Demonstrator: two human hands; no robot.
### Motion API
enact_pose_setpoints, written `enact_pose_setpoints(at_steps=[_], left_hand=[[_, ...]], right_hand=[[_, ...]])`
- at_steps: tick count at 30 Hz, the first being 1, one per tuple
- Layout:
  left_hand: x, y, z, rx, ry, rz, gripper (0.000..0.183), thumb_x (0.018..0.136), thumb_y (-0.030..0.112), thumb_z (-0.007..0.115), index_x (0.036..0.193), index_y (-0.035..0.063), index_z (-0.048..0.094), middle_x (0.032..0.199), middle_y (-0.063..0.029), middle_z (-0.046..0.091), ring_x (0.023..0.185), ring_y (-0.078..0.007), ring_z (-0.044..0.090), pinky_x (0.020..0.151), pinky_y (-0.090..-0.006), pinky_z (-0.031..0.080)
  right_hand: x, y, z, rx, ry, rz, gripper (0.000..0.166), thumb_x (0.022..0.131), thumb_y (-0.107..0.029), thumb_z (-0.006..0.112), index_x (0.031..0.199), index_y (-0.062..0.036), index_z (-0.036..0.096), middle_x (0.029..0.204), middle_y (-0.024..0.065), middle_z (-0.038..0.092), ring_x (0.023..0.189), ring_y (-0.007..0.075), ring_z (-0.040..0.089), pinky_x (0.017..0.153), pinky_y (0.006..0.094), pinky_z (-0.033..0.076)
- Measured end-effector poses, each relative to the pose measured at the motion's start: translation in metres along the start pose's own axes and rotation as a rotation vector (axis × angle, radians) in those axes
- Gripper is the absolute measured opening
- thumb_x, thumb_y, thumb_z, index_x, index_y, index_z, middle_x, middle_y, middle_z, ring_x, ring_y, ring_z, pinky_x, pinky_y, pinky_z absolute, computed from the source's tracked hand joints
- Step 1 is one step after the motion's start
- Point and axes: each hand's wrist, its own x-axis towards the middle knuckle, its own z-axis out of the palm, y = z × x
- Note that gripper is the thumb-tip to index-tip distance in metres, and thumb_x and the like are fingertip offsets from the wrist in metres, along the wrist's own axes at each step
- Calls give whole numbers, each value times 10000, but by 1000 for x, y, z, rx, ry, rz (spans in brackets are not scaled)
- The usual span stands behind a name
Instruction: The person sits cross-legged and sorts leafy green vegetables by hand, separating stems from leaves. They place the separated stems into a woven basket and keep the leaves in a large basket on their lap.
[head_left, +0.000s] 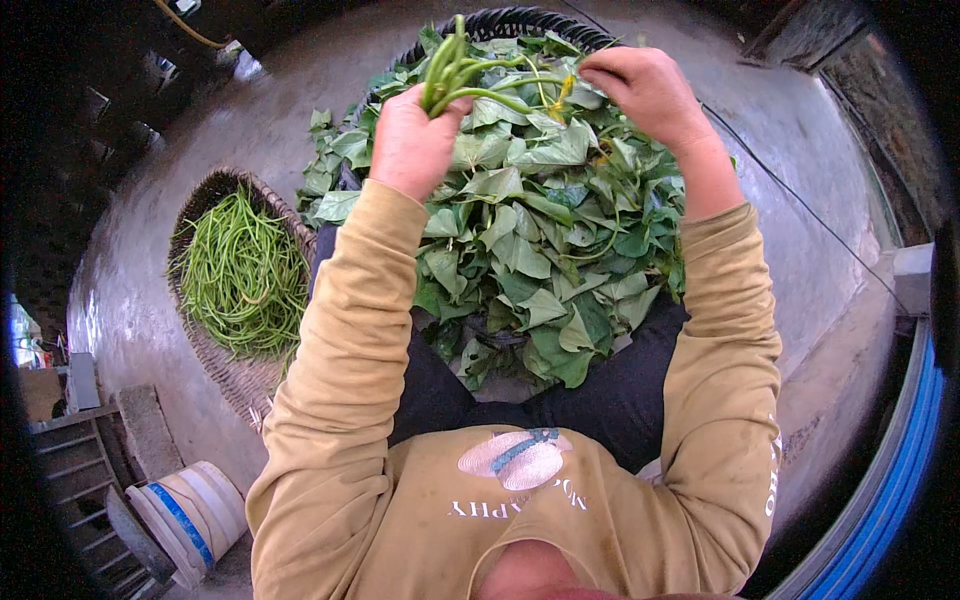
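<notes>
My left hand (416, 139) grips a small bunch of green leaf stems (448, 71), held up over the far part of a big leaf heap. Several of these stems bend right, towards a yellowed leaf (559, 97). Beside that leaf is my right hand (649, 94), its thumb and fingers curled close together; whether they pinch anything is unclear. Broad green leaves with stems, like sweet potato leaves (517, 247), pile high between my knees. They hide most of a dark woven basket (517, 19), whose far rim shows behind them.
Left of my knee, a scoop-shaped wicker basket (214, 345) holds a tangle of stripped green stems (240, 277). A white bucket (191, 510) lies near a metal rack (82, 480) at lower left. A dark cable (795, 195) crosses the concrete floor (810, 150) at right, near a blue-striped edge (892, 465).
</notes>
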Motion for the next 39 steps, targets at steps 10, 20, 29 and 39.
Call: enact_pose_setpoints(at_steps=[10,20,29,39], left_hand=[[5,-1,-19,-1099,-44,-285,220,884,290,498,861,72,479,698,-16,473,670,-170,502,818,-386,470],[-1,5,-10,-1263,-58,-299,233,892,302,481,892,70,475,687,-17,458,647,-158,487,762,-334,468],[-1,4,-11,-1173,-4,-335,210,918,263,457,797,92,457,587,32,349,469,-85,298,440,-241,285],[13,5,-7,-1224,81,-337,224,932,261,422,787,91,432,593,26,335,476,-91,284,459,-264,290]], right_hand=[[2,-31,33,588,-270,132,282,798,-114,590,1072,-49,586,979,50,611,879,152,564,766,306,452],[-9,-87,85,979,-332,280,166,870,-146,531,936,0,577,795,-14,560,764,63,468,696,243,412],[-11,-87,84,128,126,72,197,697,-291,592,682,-95,583,610,113,576,589,303,578,522,388,455],[8,-72,86,82,219,48,150,706,-247,603,737,-102,583,642,96,579,605,295,577,507,366,452]])
